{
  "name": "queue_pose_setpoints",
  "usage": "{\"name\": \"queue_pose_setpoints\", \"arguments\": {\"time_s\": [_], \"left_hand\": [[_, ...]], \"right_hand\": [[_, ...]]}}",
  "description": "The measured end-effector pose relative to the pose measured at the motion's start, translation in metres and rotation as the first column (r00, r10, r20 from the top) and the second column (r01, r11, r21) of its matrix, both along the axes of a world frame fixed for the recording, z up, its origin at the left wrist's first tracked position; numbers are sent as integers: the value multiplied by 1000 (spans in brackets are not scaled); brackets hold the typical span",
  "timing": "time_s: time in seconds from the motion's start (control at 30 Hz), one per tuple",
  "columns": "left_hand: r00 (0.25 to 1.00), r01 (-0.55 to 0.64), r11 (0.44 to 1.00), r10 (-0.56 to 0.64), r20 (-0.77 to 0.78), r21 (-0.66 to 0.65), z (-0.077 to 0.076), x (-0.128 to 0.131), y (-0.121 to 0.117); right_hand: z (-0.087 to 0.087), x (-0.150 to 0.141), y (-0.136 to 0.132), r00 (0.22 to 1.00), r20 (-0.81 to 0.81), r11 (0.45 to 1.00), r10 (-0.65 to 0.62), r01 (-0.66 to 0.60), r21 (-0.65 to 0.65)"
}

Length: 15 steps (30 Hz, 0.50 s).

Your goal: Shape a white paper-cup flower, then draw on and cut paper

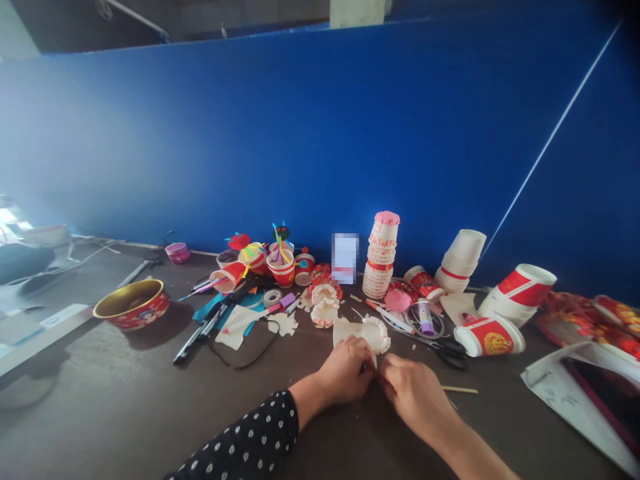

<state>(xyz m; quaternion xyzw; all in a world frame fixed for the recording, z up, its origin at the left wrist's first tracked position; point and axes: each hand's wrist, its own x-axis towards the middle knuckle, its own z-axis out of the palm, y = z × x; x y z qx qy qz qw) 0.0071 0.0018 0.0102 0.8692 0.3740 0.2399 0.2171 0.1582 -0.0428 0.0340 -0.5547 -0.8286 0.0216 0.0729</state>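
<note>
The left hand (pixel 343 370) and right hand (pixel 413 393) are pressed close together, pinching the lower edge of a cream paper cutout with a frilled rim (pixel 363 333) above a dark brown tabletop (pixel 250 417), their knuckles and fingers hiding the pinched part and the cutout's bottom edge.

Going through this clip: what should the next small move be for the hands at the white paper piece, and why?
Probably ease the hands slightly apart to inspect the edge they are working on. The left hand and right hand meet at the lower edge of the white paper cutout, hiding it, while the ruffled paper ring stays visible above.
</note>
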Motion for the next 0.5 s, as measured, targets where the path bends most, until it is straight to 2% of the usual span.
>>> {"name": "queue_pose_setpoints", "arguments": {"time_s": [0.2,0.5], "left_hand": [[994,97,991,-100,38,88,2,-4,0],[996,92,991,-90,-29,94,-2,-4,3]], "right_hand": [[0,-1,1,1000,-17,1000,14,-14,21],[0,-3,1,1000,-25,1000,14,-13,28]]}}
